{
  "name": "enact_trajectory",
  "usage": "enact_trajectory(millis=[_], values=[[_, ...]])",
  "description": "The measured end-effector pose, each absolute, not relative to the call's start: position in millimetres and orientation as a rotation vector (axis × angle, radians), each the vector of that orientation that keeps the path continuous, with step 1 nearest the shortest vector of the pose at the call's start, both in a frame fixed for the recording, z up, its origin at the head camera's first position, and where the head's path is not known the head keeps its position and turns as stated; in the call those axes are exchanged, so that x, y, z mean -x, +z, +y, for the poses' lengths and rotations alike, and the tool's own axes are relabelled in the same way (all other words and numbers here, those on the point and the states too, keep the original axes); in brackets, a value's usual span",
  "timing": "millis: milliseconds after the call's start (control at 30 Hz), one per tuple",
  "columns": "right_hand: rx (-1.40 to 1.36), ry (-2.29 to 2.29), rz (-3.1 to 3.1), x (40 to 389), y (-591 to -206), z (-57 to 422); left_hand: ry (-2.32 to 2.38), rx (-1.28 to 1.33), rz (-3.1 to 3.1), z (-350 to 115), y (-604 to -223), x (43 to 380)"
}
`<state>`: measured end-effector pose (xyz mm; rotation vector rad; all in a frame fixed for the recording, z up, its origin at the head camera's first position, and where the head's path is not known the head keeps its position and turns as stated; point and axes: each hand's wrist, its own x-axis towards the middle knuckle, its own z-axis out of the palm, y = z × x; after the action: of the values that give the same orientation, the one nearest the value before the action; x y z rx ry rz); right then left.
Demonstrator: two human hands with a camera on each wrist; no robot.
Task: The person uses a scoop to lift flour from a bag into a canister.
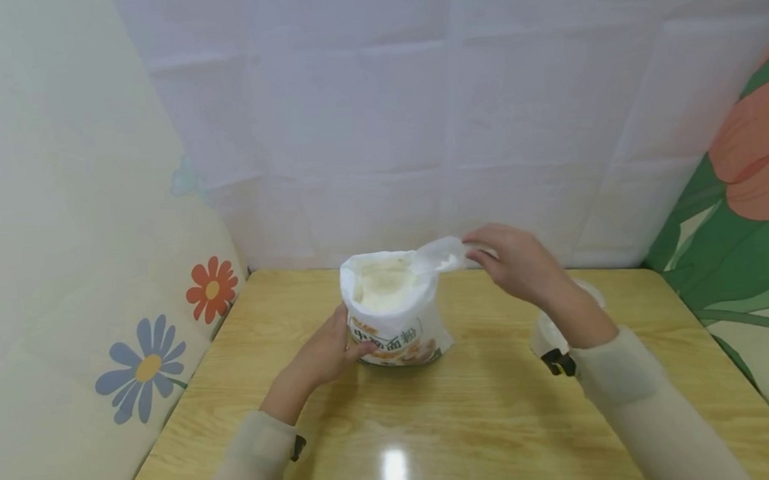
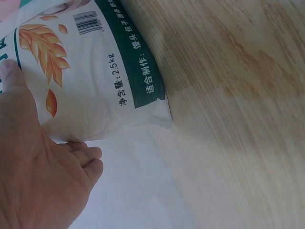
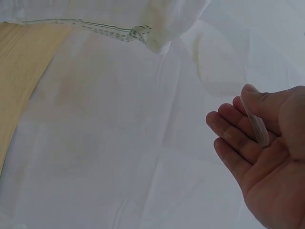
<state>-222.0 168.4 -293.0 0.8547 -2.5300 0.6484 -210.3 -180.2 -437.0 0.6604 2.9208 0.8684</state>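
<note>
An open white flour bag [image 1: 398, 329] stands upright on the table, pale flour [image 1: 384, 285] showing inside its mouth. My left hand [image 1: 325, 350] grips the bag's left side, thumb across the printed front and the other fingers round the side, as the left wrist view of the bag [image 2: 86, 81] also shows. Beside the bag's right rim, my right hand [image 1: 515, 260] holds a clear plastic scoop [image 1: 441, 256] by its handle. In the right wrist view, thumb and fingers pinch the handle [image 3: 257, 125], while the scoop's rounded bowl [image 3: 219, 59] extends toward the bag.
A white round container [image 1: 546, 331] stands on the wooden table [image 1: 494, 427] to the right, partly hidden by my right forearm. A white creased sheet [image 1: 362, 121] hangs behind the table. Flower-patterned walls flank it on both sides.
</note>
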Motion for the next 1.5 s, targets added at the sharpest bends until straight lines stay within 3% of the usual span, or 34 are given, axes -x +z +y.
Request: enact_trajectory(millis=[1500], values=[[-0.861,0.271,-2.694,240,-298,100,0.859,-0.634,2.923,-181,-438,209]])
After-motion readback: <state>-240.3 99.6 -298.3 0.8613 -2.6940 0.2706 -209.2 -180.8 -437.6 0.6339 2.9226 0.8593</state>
